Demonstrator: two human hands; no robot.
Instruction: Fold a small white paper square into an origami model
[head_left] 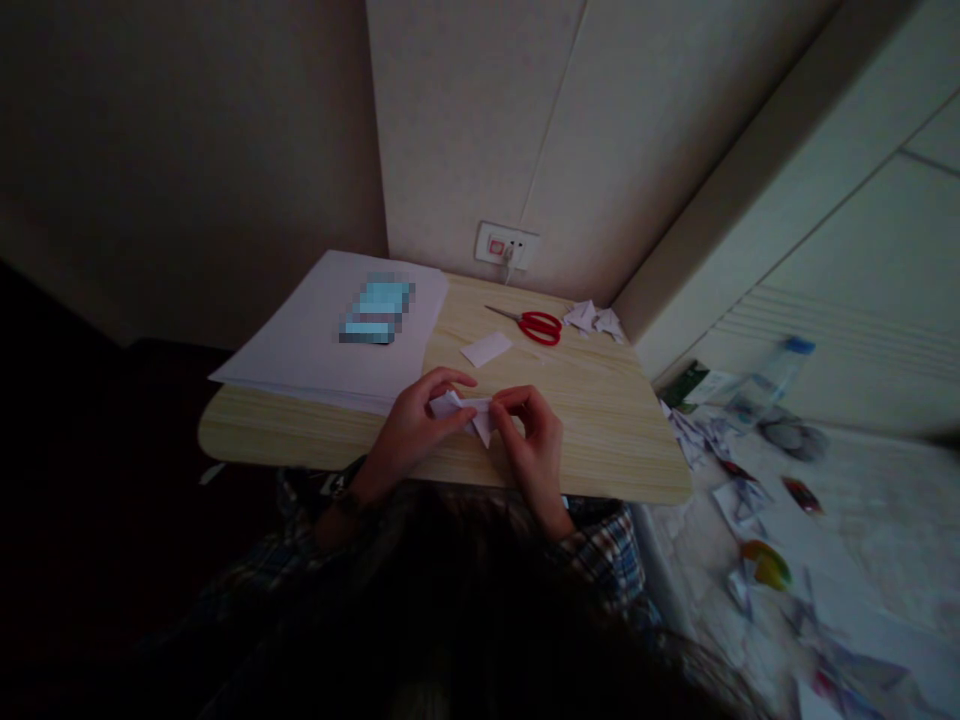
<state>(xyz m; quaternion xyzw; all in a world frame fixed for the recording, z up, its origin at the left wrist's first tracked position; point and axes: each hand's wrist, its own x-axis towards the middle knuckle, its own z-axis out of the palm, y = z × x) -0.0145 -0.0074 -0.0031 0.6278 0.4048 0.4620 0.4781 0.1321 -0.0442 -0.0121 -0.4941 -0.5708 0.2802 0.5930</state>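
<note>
A small folded white paper (481, 424) is held between both hands above the front part of the wooden table (600, 440). My left hand (424, 420) grips its left end, thumb against fingers. At its right end, my right hand (531, 430) pinches the paper between thumb and fingertips. Just beyond the hands lies a flat white paper slip (486, 348). Farther back and to the right are scissors with red handles (540, 327), their blades pointing left. Folded white paper pieces (592, 319) stand at the table's back right corner.
Large white paper sheets (300, 320) cover the table's left side, with a phone (377, 308) on top, its screen blurred out. A wall socket (507, 245) with a plug sits behind the table. On the right, a bed (885, 500) bears a clear bottle (776, 375) and scattered paper pieces.
</note>
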